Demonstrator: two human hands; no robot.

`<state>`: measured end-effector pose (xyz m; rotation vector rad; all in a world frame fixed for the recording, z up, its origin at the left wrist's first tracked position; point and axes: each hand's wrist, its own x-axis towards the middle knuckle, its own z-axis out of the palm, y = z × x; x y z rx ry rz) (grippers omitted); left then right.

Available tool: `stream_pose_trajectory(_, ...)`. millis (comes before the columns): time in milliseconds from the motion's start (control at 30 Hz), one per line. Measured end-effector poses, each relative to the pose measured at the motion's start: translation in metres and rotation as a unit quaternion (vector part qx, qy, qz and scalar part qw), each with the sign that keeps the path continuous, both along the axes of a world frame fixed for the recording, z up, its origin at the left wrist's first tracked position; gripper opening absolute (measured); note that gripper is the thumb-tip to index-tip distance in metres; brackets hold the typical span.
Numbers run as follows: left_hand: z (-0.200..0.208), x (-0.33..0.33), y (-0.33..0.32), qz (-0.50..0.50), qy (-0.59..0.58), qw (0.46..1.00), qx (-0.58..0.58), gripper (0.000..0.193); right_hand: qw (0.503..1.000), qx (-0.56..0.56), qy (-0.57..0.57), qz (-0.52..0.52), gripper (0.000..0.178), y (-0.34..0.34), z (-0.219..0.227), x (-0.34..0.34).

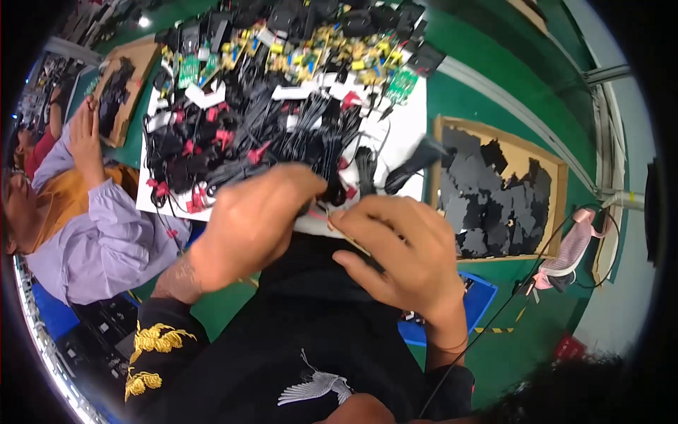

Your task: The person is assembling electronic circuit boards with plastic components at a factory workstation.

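Observation:
My left hand [247, 215] is closed, with its fingers curled around something small and dark that is mostly hidden. Facing it, my right hand [409, 247] has its fingers bent toward the thumb, around a thin piece I cannot make out. A bit of red shows in the gap between the two hands. Both are held in front of my body at the near edge of the white work surface [417, 152]. Just beyond them lie bundled black cables [275, 131] with several red connectors [258, 152] among them.
Yellow-and-green circuit boards [304, 56] and black housings [289, 18] are heaped at the far side. A cardboard tray [561, 184] of dark grey flat pieces [480, 191] sits right, near a blue bin [487, 290]. A co-worker in lilac sleeves [106, 233] is at left.

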<state>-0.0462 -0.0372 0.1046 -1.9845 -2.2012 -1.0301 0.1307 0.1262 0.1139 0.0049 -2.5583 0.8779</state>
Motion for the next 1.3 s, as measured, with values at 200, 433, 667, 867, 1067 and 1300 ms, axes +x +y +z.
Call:
stream_pose_trajectory(200,0.002,0.001,-0.001,0.042,0.054,0.993,0.1,0.034,0.998,-0.056,0.03,-0.022,0.049,0.003,0.001,-0.013)
stream_pose_trajectory(433,-0.004,0.016,-0.001,0.052,-0.03,0.993,0.104,0.049,0.981,-0.185,0.051,-0.033,0.046,-0.01,-0.009,-0.01)
stream_pose_trajectory(667,-0.018,0.035,-0.016,0.015,-0.007,0.973,0.232,0.048,0.955,-0.284,0.084,0.02,0.038,-0.037,-0.011,-0.007)
stream_pose_trajectory(867,-0.02,0.025,-0.007,0.009,-0.022,0.975,0.219,0.044,0.948,-0.296,0.12,-0.015,0.045,-0.035,-0.02,-0.015)
stream_pose_trajectory(1067,-0.045,0.038,0.005,0.02,-0.119,0.959,0.255,0.048,0.957,-0.25,0.141,-0.035,0.043,-0.033,-0.013,-0.019)
stream_pose_trajectory(1300,-0.052,0.045,-0.005,0.012,-0.143,0.964,0.225,0.05,0.97,-0.219,0.097,-0.033,0.038,-0.035,-0.007,-0.01)
